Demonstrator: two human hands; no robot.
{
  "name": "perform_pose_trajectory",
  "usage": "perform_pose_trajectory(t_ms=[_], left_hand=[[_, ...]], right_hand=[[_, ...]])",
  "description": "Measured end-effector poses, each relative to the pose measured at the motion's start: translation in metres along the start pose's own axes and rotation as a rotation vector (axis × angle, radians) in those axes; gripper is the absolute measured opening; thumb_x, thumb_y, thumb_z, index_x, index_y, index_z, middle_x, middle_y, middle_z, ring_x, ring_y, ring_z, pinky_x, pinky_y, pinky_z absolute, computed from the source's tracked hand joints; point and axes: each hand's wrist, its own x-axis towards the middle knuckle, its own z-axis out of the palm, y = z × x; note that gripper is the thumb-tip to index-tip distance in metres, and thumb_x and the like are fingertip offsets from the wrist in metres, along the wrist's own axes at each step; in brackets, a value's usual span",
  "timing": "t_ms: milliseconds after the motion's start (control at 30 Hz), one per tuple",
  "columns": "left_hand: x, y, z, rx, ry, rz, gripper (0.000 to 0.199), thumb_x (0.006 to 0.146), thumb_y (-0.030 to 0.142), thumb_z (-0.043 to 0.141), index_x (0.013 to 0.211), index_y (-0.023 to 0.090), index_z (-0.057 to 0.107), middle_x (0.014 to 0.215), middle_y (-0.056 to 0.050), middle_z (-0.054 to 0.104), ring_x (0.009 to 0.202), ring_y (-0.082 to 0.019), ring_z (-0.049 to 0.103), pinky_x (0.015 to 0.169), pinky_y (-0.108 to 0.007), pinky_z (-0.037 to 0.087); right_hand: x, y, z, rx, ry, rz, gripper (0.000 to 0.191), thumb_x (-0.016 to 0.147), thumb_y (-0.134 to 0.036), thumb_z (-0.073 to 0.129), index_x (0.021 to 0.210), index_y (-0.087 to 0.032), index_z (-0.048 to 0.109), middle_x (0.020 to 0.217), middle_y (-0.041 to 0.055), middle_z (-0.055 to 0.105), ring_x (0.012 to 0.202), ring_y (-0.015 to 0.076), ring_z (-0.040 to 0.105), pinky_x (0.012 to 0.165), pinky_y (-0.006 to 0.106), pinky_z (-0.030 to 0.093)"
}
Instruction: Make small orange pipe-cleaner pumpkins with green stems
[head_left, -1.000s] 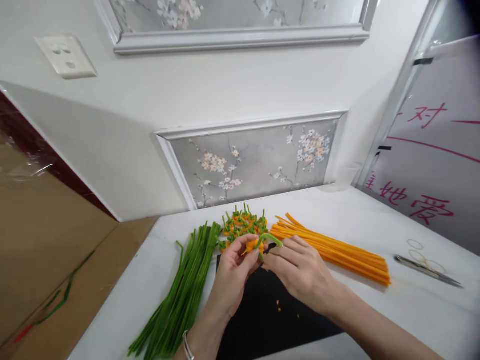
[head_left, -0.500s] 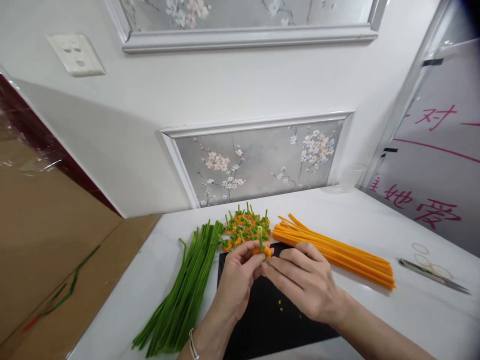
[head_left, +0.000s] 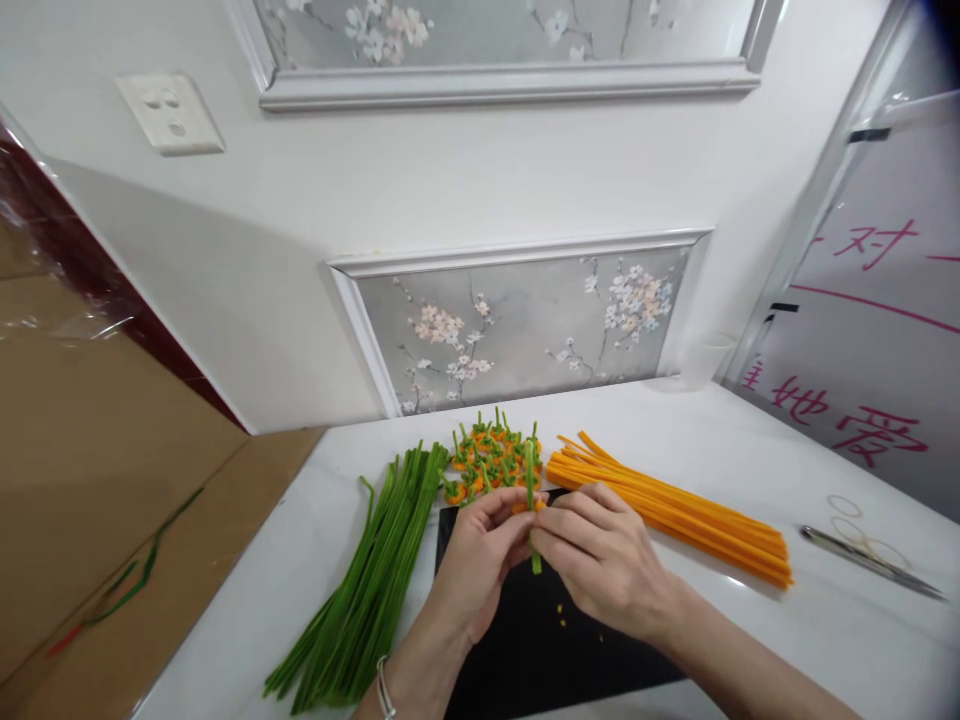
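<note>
Above the black mat [head_left: 547, 655], my left hand [head_left: 476, 565] pinches a small curled orange pipe cleaner piece [head_left: 519, 507] between thumb and fingers. A short green pipe cleaner [head_left: 530, 462] stands upright at that piece, its lower end showing below my fingers. My right hand [head_left: 611, 560] has its fingertips closed on the green pipe cleaner from the right side; its hold is partly hidden. Just behind my hands sits a group of small orange curls with green stems [head_left: 491, 455].
To the left lies a bundle of green pipe cleaners [head_left: 375, 590], to the right a bundle of orange ones [head_left: 675, 510]. Farther right are a slim pointed metal tool [head_left: 874, 563] and thin rings [head_left: 841, 506]. A clear cup [head_left: 705, 360] stands near the wall. Cardboard [head_left: 112, 440] borders the left.
The green pipe cleaner now shows a longer end below my fingers, and the orange curl is more covered. My right hand has shifted slightly in toward my left.
</note>
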Motion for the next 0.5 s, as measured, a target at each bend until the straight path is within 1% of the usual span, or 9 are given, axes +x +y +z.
perform_pose_trajectory(t_ms=[67, 133, 233, 300, 367, 433, 500], left_hand=[[0.001, 0.002, -0.003, 0.05, 0.003, 0.008, 0.024, 0.065, 0.02, 0.077, 0.088, 0.015, 0.068, 0.084, -0.004, 0.071, 0.071, -0.012, 0.062, 0.065, -0.02, 0.049], [0.003, 0.004, -0.007, 0.157, -0.014, 0.042, 0.028, 0.067, 0.02, 0.076, 0.093, 0.015, 0.066, 0.08, -0.004, 0.071, 0.069, -0.012, 0.062, 0.064, -0.021, 0.048], [0.004, 0.007, -0.013, 0.373, -0.068, 0.158, 0.03, 0.071, 0.02, 0.073, 0.098, 0.014, 0.063, 0.076, -0.003, 0.069, 0.071, -0.013, 0.062, 0.065, -0.021, 0.046], [0.004, 0.008, -0.015, 0.48, -0.1, 0.203, 0.024, 0.074, 0.02, 0.07, 0.097, 0.013, 0.063, 0.076, -0.003, 0.069, 0.071, -0.014, 0.061, 0.065, -0.021, 0.045], [0.003, 0.009, -0.013, 0.52, -0.141, 0.203, 0.02, 0.078, 0.02, 0.066, 0.096, 0.013, 0.065, 0.079, -0.004, 0.069, 0.072, -0.013, 0.06, 0.065, -0.021, 0.044], [0.001, 0.01, -0.011, 0.503, -0.18, 0.174, 0.018, 0.08, 0.02, 0.063, 0.097, 0.014, 0.067, 0.081, -0.004, 0.069, 0.073, -0.013, 0.06, 0.066, -0.021, 0.044], [-0.001, 0.012, -0.009, 0.466, -0.203, 0.138, 0.021, 0.082, 0.021, 0.061, 0.1, 0.014, 0.068, 0.082, -0.004, 0.069, 0.071, -0.012, 0.059, 0.064, -0.02, 0.044]], right_hand=[[0.004, 0.001, -0.006, 0.017, -0.053, -0.024, 0.019, 0.092, -0.011, 0.047, 0.096, -0.017, 0.065, 0.094, 0.003, 0.072, 0.082, 0.0167, 0.06, 0.072, 0.033, 0.041], [0.008, 0.003, -0.015, 0.038, -0.133, -0.063, 0.023, 0.094, -0.011, 0.045, 0.101, -0.02, 0.065, 0.098, 0.0024, 0.071, 0.079, 0.0149, 0.06, 0.07, 0.032, 0.042], [0.011, 0.007, -0.026, -0.035, -0.17, -0.025, 0.03, 0.096, -0.008, 0.039, 0.115, -0.017, 0.061, 0.115, 0.0078, 0.066, 0.089, 0.0167, 0.06, 0.076, 0.032, 0.045], [0.01, 0.009, -0.028, -0.117, -0.178, 0.003, 0.031, 0.097, -0.009, 0.037, 0.117, -0.014, 0.06, 0.117, 0.0106, 0.065, 0.088, 0.0184, 0.059, 0.076, 0.033, 0.045], [0.008, 0.01, -0.026, -0.18, -0.207, 0.034, 0.027, 0.097, -0.013, 0.039, 0.11, -0.015, 0.063, 0.106, 0.0103, 0.068, 0.082, 0.0192, 0.059, 0.073, 0.034, 0.046], [0.006, 0.01, -0.022, -0.212, -0.261, 0.076, 0.021, 0.096, -0.016, 0.044, 0.098, -0.017, 0.065, 0.091, 0.0072, 0.068, 0.076, 0.0193, 0.059, 0.069, 0.034, 0.045], [0.006, 0.01, -0.018, -0.221, -0.297, 0.124, 0.017, 0.095, -0.018, 0.048, 0.091, -0.018, 0.065, 0.081, 0.0044, 0.066, 0.072, 0.0189, 0.059, 0.066, 0.033, 0.044]])
